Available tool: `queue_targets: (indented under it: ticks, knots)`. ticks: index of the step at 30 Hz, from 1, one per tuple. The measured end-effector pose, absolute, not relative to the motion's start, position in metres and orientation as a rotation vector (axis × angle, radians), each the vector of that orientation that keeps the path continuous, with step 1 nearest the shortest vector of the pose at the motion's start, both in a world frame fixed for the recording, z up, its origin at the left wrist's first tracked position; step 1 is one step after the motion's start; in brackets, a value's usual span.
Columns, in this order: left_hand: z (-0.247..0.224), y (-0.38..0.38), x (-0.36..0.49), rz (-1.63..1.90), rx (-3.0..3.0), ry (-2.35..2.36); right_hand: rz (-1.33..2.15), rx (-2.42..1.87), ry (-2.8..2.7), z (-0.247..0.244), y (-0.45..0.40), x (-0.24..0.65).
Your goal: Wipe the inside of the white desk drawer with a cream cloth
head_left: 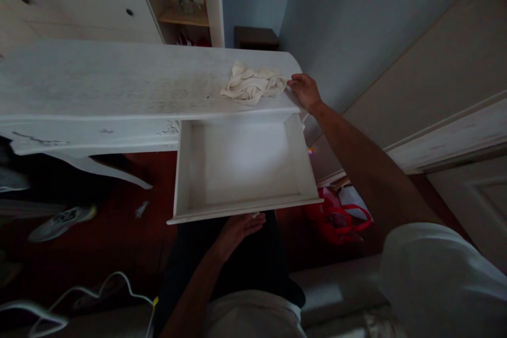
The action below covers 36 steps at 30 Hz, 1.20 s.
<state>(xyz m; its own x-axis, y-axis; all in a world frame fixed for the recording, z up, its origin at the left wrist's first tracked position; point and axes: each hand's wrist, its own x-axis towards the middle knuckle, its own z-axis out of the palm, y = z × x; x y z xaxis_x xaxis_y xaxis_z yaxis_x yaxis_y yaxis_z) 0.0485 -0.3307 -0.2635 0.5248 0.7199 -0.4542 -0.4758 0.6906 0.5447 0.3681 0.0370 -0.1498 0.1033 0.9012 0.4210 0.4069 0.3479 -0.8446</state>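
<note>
A white drawer (241,163) is pulled out of the white table (119,74), and its inside is bare. Below the drawer's front panel, my left hand (240,229) has its fingers stretched out along the lower edge. A small pale spot, perhaps a knob, shows by those fingertips. On the table's right end lies a crumpled cream cloth (253,84). My right hand (304,91) is at that corner, its bent fingers pinching the cloth's right edge; the thumb is partly hidden.
A red bag (336,219) stands on the floor right of the drawer. A shoe (63,223) and a white cable (91,290) are at the lower left. White cabinets (91,8) stand behind the table, and a wall (356,21) runs close on the right.
</note>
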Motion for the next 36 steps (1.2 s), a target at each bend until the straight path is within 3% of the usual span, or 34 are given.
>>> queue_targets:
  ticks: [16,30,36]
  knots:
    - [-0.212,-0.313,0.058,0.694,0.503,0.790,0.622,-1.283,-1.575,-0.147,0.024,0.364]
    - [-0.208,-0.245,0.061,0.794,0.553,0.794,0.529,-1.299,-1.588,-0.139,0.006,0.360]
    - [-0.207,-0.203,0.066,0.827,0.583,0.817,0.657,-1.343,-1.417,-0.132,-0.005,0.355]
